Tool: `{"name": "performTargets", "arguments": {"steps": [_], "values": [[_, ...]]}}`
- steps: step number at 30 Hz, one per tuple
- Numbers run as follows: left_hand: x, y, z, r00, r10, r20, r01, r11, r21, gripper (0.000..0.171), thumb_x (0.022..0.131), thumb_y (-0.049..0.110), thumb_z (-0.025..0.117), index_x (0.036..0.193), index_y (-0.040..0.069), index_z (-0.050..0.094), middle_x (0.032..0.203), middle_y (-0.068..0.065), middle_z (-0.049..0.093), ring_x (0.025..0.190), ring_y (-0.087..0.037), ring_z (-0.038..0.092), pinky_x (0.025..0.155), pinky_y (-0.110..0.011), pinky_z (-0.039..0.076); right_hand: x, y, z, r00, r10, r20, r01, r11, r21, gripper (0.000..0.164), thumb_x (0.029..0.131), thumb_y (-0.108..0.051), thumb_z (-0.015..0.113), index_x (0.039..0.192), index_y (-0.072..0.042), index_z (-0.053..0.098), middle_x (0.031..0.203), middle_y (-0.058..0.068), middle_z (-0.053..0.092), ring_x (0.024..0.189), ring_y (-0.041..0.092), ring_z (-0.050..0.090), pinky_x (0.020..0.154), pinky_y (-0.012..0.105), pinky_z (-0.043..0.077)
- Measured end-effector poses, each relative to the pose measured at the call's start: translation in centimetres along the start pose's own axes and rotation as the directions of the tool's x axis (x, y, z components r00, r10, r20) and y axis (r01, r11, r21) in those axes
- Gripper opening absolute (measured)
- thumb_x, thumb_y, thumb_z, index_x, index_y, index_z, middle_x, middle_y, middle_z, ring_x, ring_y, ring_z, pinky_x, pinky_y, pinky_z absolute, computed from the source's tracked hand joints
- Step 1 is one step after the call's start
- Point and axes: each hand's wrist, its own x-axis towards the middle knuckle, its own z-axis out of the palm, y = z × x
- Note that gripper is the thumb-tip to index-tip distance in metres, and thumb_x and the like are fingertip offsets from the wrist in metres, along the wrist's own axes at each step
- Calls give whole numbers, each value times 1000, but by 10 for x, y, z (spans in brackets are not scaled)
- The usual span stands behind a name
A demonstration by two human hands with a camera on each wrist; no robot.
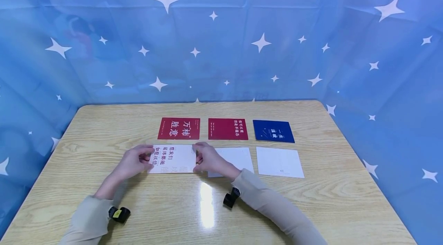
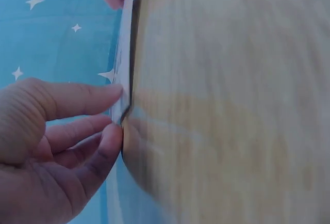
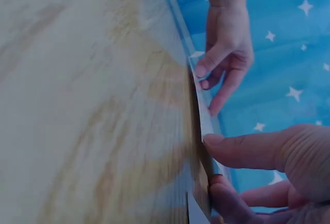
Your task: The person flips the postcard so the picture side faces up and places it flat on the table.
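A white card printed with dark red Chinese characters [image 1: 174,158] lies level just over or on the wooden table, its small gap to the wood hard to judge. My left hand [image 1: 135,161] holds its left short edge, thumb and fingertips at the corners. At the opposite edge my right hand [image 1: 212,159] grips it the same way. In the left wrist view the card [image 2: 125,53] appears edge-on beside the left hand [image 2: 62,141]. The right wrist view has the right hand [image 3: 289,167] at the card's near end. A plain white card [image 1: 233,155] is partly hidden under my right hand.
Two red cards, the left one [image 1: 179,128] and the middle one [image 1: 227,129], lie behind with a blue card [image 1: 273,131] to their right. Another white card [image 1: 280,162] sits at the right of the front row. A star-patterned blue curtain [image 1: 221,64] hangs behind the table [image 1: 166,214].
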Motion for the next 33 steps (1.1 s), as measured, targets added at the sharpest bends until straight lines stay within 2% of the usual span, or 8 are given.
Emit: {"name": "performTargets", "arguments": {"steps": [3,7,10,13,17,22,27,33], "values": [[2,2,2,999,37,-14,-36,996,76,49,61,-13,72,107,-19,59,113,-30,56,77,-23,59,63,-22,50,1,-2,2,999,-42,-4,42,993,-109,37,68,6,78,95,11,53,129,24,43,68,9,54,67,18,49],[3,5,2,998,65,-16,-62,986,155,48,59,-12,73,105,-19,60,110,-29,57,74,-22,58,63,-24,49,2,-5,3,997,-74,-16,69,973,-222,31,69,2,79,82,3,51,90,13,60,97,20,57,92,30,46],[3,7,2,997,75,-8,-72,980,187,47,59,-11,74,104,-19,60,110,-29,57,74,-21,58,63,-25,49,2,-7,2,997,-70,-21,63,966,-252,29,69,1,79,80,1,52,61,2,52,122,27,45,105,38,34],[3,8,1,997,76,-2,-74,977,199,47,60,-10,75,104,-19,60,110,-29,57,74,-21,57,63,-26,49,2,-7,1,997,-69,-21,62,964,-257,28,69,1,79,79,2,52,57,-1,47,127,28,42,107,39,32],[2,6,1,999,52,0,-51,986,157,48,62,-6,77,106,-18,60,115,-28,56,80,-24,58,67,-27,49,0,-6,0,997,-67,-39,57,975,-216,26,70,-1,79,76,3,53,68,7,54,113,27,51,99,35,41],[-2,1,-3,996,-87,-27,86,995,-43,47,73,-1,75,114,-13,59,111,-25,59,88,-24,59,73,-23,50,-4,-2,-8,998,-12,-69,9,999,-42,55,72,0,78,120,13,54,106,21,57,75,16,58,71,20,50],[-2,5,-5,985,-171,-30,160,962,-220,44,80,1,70,120,-12,55,108,-26,62,88,-14,61,74,-18,50,-10,0,-25,995,12,-97,-5,997,78,69,76,-2,76,135,7,42,129,22,50,92,24,62,78,25,52],[9,25,6,993,-114,2,111,956,-270,41,83,4,68,121,-9,57,114,-25,61,99,-28,61,78,-17,48,-21,4,-45,991,0,-133,14,995,100,63,79,-4,74,134,6,45,129,22,51,102,30,60,89,37,49]]}}
